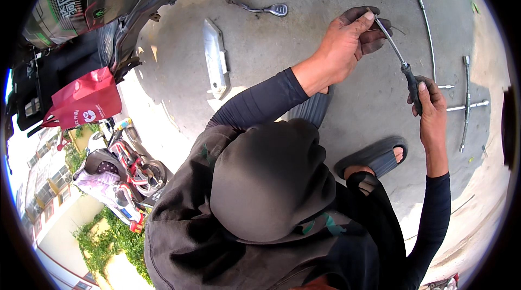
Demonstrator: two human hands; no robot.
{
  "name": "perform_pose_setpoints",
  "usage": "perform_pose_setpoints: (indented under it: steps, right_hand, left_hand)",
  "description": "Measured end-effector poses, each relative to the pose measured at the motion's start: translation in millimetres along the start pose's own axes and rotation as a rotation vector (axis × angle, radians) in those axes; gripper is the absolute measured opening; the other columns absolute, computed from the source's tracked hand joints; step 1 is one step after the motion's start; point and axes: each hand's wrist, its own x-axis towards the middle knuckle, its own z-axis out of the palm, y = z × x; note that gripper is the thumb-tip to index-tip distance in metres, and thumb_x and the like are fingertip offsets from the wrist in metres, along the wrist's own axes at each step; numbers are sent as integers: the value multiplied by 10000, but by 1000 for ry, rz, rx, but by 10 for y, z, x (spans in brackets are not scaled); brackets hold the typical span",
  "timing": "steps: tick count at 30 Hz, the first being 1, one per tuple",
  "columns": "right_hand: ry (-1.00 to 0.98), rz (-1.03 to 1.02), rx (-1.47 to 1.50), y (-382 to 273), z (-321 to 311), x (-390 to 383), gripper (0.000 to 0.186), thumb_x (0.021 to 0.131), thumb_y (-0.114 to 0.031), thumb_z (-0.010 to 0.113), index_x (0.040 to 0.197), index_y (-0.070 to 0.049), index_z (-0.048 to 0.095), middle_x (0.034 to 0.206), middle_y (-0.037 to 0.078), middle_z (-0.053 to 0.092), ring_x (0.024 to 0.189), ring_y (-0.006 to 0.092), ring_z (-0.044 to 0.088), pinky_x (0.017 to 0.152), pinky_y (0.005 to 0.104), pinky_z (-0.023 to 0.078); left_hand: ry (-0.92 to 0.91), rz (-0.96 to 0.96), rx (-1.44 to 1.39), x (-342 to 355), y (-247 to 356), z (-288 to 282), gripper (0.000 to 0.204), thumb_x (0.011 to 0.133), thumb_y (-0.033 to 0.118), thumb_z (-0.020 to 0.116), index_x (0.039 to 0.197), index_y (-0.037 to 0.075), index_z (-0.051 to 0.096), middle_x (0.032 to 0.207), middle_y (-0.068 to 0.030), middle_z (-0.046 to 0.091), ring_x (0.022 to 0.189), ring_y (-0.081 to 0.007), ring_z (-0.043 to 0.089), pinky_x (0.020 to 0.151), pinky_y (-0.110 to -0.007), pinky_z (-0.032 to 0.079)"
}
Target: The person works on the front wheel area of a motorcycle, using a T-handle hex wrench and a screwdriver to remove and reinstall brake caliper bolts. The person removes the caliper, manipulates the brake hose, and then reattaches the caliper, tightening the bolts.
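Note:
My left hand (pixel 350 40), its fingertips darkened with grime, pinches the tip end of a screwdriver's metal shaft (pixel 392 43). A thin wire-like piece (pixel 398 30) sticks out past those fingers; whether it is gripped too is unclear. Around the screwdriver's dark handle (pixel 411 84) my right hand (pixel 429 100) is closed, lower and to the right. The tool slants between both hands, above the concrete floor. Dark sleeves cover both forearms.
Beyond my right hand lie a long thin metal bar (pixel 427 29) and a cross-shaped wrench (pixel 467 100). A silver metal plate (pixel 215 56) rests left of my left arm. A partly dismantled vehicle (pixel 130 13) with a red bag (pixel 89 97) stands upper left. My sandalled foot (pixel 380 161) is below.

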Motion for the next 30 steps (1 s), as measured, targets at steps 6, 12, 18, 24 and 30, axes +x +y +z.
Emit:
perform_pose_setpoints:
  steps: [6,12,18,24,30]
  right_hand:
    - [-129,-39,-247,-22,132,53,400,871,-145,745,1219,-5,604,972,17,607,903,109,558,790,255,462]
    - [-371,-131,-395,-15,506,380,384,881,-137,738,1223,-24,604,951,14,591,829,89,539,730,232,453]
    - [-417,-6,-338,-81,710,516,442,908,-190,723,1303,-41,593,944,4,588,810,88,536,671,248,481]
    - [-395,-72,-121,-86,574,517,445,920,-239,716,1298,-36,598,987,8,605,864,99,540,699,257,490]
    - [-248,-102,-70,-212,391,376,451,912,-244,726,1289,-32,601,1001,23,616,865,103,541,729,270,482]
  left_hand:
    - [143,-65,-74,-118,-86,-327,211,1023,222,558,1131,42,542,1158,-118,668,1066,-220,651,937,-345,528]
    - [287,-32,-112,-454,-72,-861,275,1043,273,503,1214,59,529,1207,-92,644,1140,-211,602,961,-372,495]
    - [215,-10,-157,-656,125,-974,330,1025,315,553,1258,82,560,1242,-61,638,1176,-204,583,960,-389,487]
    - [-85,103,-4,-421,353,-772,346,1009,316,582,1254,74,614,1309,-123,628,1221,-233,586,993,-394,488]
    - [-219,93,75,-231,461,-427,374,1019,260,542,1337,63,550,1326,-135,613,1242,-241,572,1018,-406,483]
